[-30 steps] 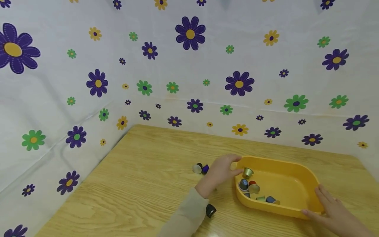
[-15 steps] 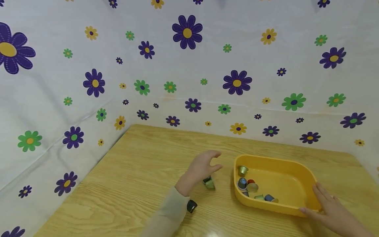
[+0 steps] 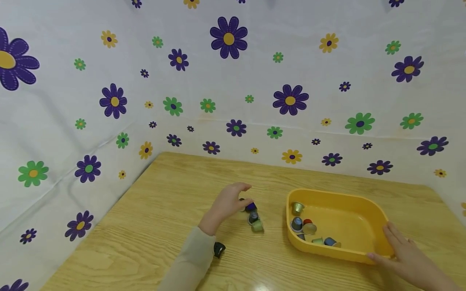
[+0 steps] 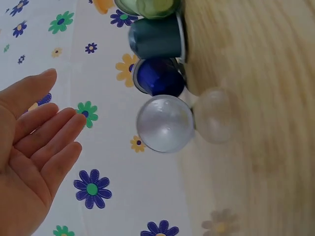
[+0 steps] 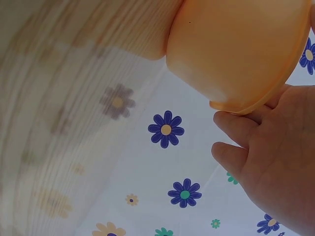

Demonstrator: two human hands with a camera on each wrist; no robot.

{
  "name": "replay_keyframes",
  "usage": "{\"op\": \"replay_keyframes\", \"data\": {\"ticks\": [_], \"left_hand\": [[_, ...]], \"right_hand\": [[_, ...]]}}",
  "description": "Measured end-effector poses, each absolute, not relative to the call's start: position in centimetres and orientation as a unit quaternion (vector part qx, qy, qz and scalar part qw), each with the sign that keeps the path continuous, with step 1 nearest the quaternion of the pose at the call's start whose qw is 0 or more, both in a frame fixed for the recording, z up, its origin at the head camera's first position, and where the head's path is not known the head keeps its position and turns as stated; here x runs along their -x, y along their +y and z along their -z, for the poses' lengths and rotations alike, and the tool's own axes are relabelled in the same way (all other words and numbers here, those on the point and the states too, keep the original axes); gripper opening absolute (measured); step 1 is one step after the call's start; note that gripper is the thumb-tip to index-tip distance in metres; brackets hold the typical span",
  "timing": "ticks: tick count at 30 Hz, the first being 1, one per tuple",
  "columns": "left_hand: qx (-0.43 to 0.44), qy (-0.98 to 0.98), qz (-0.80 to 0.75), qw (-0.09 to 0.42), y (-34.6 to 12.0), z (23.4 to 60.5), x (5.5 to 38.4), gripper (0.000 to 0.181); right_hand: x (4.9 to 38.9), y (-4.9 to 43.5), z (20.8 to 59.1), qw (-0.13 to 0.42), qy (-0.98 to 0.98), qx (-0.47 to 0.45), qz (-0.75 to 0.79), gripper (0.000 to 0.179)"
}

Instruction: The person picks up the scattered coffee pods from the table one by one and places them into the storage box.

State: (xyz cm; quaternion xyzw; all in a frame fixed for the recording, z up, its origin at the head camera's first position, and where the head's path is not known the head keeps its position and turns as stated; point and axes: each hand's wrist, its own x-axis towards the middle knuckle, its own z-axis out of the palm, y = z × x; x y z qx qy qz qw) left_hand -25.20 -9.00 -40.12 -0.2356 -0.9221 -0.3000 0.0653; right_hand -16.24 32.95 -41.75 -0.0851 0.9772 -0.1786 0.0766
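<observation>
In the head view my left hand (image 3: 225, 204) hovers by a small row of coffee capsules, thumb and fingers apart, holding nothing. The left wrist view shows a silvery capsule (image 4: 165, 124), a blue capsule (image 4: 160, 77), a dark teal capsule (image 4: 156, 38) and a green capsule (image 4: 157, 7), all in front of the left hand (image 4: 39, 152). A black capsule (image 3: 219, 249) lies apart beside the left sleeve. My right hand (image 3: 409, 252) holds the near right corner of a yellow tray (image 3: 338, 252), its fingertips (image 5: 231, 120) at the rim in the right wrist view.
Inside the tray several capsules gather at the left, among them a gold-green capsule (image 3: 297, 208) and a blue capsule (image 3: 297, 223). The wood-grain table (image 3: 174, 182) ends at a white flowered cloth (image 3: 204, 85) behind and to the left.
My left hand has moved left from the tray's left rim to the capsules on the table, uncovering the green and teal ones. The right hand stays at the tray's corner.
</observation>
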Motion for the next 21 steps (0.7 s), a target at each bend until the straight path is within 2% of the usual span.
{"op": "replay_keyframes", "data": {"ticks": [11, 21], "left_hand": [[0.216, -0.913, 0.346, 0.003, -10.1, 40.8, 25.8, 0.044], [0.233, -0.935, 0.261, -0.064, -9.9, 41.4, 26.0, 0.052]], "right_hand": [[16.4, 32.8, 41.7, 0.081, 0.973, 0.09, 0.197, 0.091], [16.4, 32.8, 41.7, 0.087, 0.975, 0.085, 0.187, 0.091]]}}
